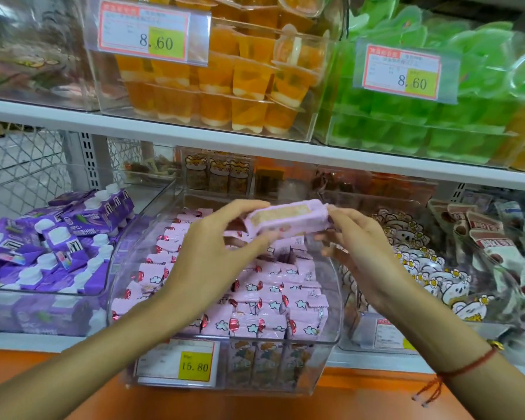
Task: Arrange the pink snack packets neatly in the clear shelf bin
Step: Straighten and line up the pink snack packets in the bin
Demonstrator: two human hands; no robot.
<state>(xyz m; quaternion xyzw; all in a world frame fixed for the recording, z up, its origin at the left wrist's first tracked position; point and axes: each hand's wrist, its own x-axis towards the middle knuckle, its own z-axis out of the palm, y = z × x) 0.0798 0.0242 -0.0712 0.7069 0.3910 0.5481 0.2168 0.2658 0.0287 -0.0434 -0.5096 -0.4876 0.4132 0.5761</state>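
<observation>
A clear shelf bin (pixel 334 339) sits at centre on the lower shelf, filled with several pink snack packets (pixel 264 304) printed with clouds and red balloons. Above the bin I hold one pink packet (pixel 288 219) level between both hands. My left hand (pixel 215 253) grips its left end with fingers over the top and thumb beneath. My right hand (pixel 358 241) pinches its right end. The packet's upper face shows a beige panel. My hands hide the middle of the bin's contents.
A bin of purple drink pouches (pixel 58 247) stands to the left, a bin of white bear packets (pixel 428 268) to the right. A yellow 15.80 price tag (pixel 176 362) hangs on the bin front. Orange jelly cups (pixel 225 83) and green jelly cups (pixel 437 116) fill the upper shelf.
</observation>
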